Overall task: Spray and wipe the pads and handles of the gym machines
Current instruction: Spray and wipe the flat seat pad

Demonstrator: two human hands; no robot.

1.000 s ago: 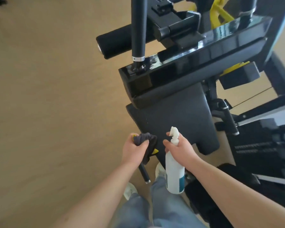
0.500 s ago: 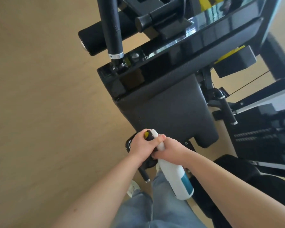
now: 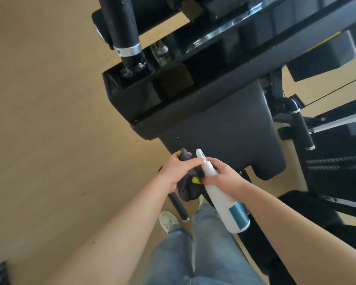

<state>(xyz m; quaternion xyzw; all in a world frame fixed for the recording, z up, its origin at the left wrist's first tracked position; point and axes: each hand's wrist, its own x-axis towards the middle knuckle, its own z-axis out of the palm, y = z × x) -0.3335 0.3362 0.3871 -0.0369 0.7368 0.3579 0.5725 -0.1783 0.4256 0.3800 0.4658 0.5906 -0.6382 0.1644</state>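
Tan floor (image 3: 49, 120) fills the left. At the top, a black post (image 3: 121, 23) with a chrome ring stands on the machine's glossy frame (image 3: 152, 93). Lower down, the left hand (image 3: 176, 173) is curled round a dark grey cloth (image 3: 188, 191) with yellow edging. One of its fingers reaches across to touch the neck of the white bottle (image 3: 220, 194). The right hand (image 3: 224, 177) is wrapped round the bottle's upper part. The bottle is tilted, nozzle up toward the grey pad (image 3: 224, 130) and blue-labelled base down over the jeans (image 3: 203, 254). Both hands meet at the pad's near edge. A white shoe (image 3: 169, 221) shows below. Right of the pad hangs a black handle (image 3: 304, 130).
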